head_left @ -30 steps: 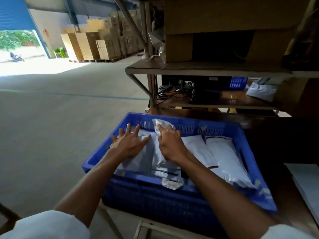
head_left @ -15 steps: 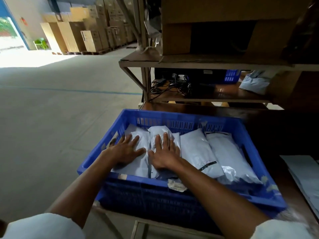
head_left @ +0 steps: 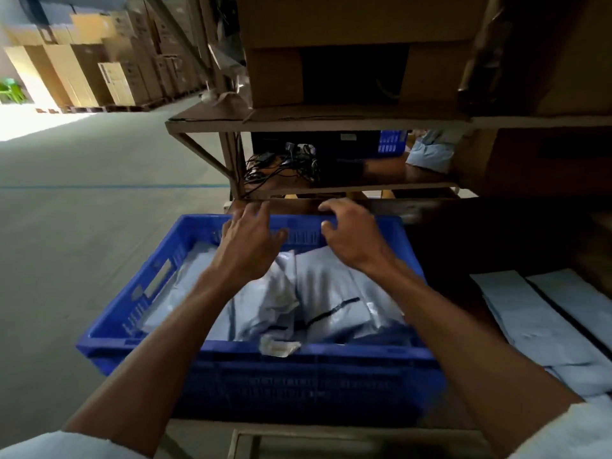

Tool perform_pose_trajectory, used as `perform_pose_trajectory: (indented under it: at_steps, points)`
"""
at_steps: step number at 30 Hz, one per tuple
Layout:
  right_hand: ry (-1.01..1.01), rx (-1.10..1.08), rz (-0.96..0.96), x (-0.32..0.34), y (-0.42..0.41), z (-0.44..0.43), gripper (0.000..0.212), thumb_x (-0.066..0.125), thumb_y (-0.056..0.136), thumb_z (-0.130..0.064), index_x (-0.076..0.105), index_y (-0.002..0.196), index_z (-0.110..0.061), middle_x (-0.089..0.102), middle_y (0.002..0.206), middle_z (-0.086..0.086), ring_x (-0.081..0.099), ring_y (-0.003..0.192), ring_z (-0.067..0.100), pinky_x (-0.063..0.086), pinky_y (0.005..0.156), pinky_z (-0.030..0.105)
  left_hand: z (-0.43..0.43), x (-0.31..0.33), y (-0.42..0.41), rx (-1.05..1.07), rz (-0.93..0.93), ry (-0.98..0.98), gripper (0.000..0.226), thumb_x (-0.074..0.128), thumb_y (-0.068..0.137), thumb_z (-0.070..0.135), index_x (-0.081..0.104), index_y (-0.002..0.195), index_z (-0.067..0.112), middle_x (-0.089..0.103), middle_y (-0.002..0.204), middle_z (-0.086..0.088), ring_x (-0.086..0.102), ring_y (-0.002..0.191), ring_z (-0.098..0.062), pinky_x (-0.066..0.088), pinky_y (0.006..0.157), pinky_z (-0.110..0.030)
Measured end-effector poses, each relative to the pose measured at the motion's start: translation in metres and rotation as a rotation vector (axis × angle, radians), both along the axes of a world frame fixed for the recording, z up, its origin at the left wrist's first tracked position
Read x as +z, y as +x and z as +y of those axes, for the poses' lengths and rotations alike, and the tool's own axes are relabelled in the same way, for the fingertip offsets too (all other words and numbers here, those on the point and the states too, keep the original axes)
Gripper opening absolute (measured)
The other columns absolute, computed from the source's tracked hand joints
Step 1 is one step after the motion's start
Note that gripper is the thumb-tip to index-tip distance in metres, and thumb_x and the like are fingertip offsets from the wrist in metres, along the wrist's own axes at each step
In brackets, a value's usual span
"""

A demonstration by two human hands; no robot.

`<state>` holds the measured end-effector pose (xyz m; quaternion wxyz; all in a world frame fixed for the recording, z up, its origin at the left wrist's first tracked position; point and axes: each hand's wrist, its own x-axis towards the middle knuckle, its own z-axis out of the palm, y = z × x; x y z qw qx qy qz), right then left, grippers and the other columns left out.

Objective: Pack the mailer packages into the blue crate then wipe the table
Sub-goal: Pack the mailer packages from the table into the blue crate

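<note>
Where the blue slatted plastic crate (head_left: 298,376) sits: left end of the dark wooden table (head_left: 480,253), with pale grey plastic mailer packages (head_left: 334,293) packed inside.
Left hand (head_left: 250,243): over the far rim, fingers spread, holding nothing.
Right hand (head_left: 352,238): beside it, fingers loosely bent, empty; rim contact unclear.
Loose flat mailers (head_left: 536,313): on the table right of the crate, long axis slanting away from the person.
Nearer hand: the right, so probably the one to reach.

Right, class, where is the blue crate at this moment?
In the head view the blue crate sits low and centre, in front of the shelf rack, with flat white mailers on the table to its right.
</note>
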<state>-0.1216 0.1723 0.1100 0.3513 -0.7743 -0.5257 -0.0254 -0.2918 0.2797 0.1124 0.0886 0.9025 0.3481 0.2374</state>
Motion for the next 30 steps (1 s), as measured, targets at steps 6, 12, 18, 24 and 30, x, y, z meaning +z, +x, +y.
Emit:
perform_pose_trajectory:
  at_steps: [6, 12, 18, 24, 30]
  points:
    - [0.065, -0.224, -0.035, -0.003, 0.131, -0.127, 0.031, 0.059, 0.088, -0.014, 0.068, 0.118, -0.016, 0.067, 0.119, 0.007, 0.063, 0.107, 0.025, 0.051, 0.097, 0.041, -0.126, 0.000, 0.128, -0.280, -0.035, -0.014, 0.059, 0.055, 0.096, 0.047, 0.039, 0.148, 0.024, 0.046, 0.145, -0.005, 0.040, 0.133, -0.028, 0.033, 0.107, -0.045]
    - [-0.197, -0.401, 0.052, -0.082, 0.240, -0.261, 0.031, 0.061, 0.090, -0.017, 0.066, 0.120, -0.019, 0.066, 0.120, 0.006, 0.063, 0.109, 0.027, 0.052, 0.094, 0.042, -0.252, -0.058, 0.240, -0.439, 0.280, -0.084, 0.063, 0.049, 0.097, 0.051, 0.031, 0.152, 0.026, 0.039, 0.151, -0.005, 0.037, 0.136, -0.030, 0.030, 0.111, -0.049]
    - [-0.432, -0.516, 0.064, -0.149, 0.313, -0.345, 0.043, 0.056, 0.090, -0.020, 0.057, 0.133, -0.021, 0.055, 0.138, 0.006, 0.050, 0.124, 0.033, 0.042, 0.101, 0.048, -0.300, -0.098, 0.319, -0.361, 0.406, -0.197, 0.062, 0.045, 0.100, 0.052, 0.030, 0.152, 0.023, 0.037, 0.154, -0.009, 0.036, 0.138, -0.035, 0.029, 0.112, -0.054]
    - [-0.648, -0.471, -0.005, -0.180, 0.361, -0.371, 0.061, 0.047, 0.098, -0.050, 0.023, 0.153, -0.040, 0.016, 0.163, 0.006, 0.016, 0.146, 0.038, 0.020, 0.115, 0.060, -0.321, -0.160, 0.365, -0.169, 0.444, -0.474, 0.082, 0.041, 0.093, 0.071, 0.008, 0.158, 0.032, 0.011, 0.165, -0.013, 0.020, 0.146, -0.047, 0.019, 0.117, -0.062]
    - [-0.700, -0.421, -0.059, -0.198, 0.379, -0.376, 0.059, 0.037, 0.095, -0.066, 0.023, 0.150, -0.050, 0.018, 0.162, 0.003, 0.022, 0.144, 0.036, 0.022, 0.115, 0.058, -0.331, -0.177, 0.407, -0.007, 0.399, -0.474, 0.105, 0.028, 0.079, 0.091, -0.008, 0.159, 0.034, -0.011, 0.166, -0.019, 0.002, 0.151, -0.047, 0.010, 0.118, -0.063]
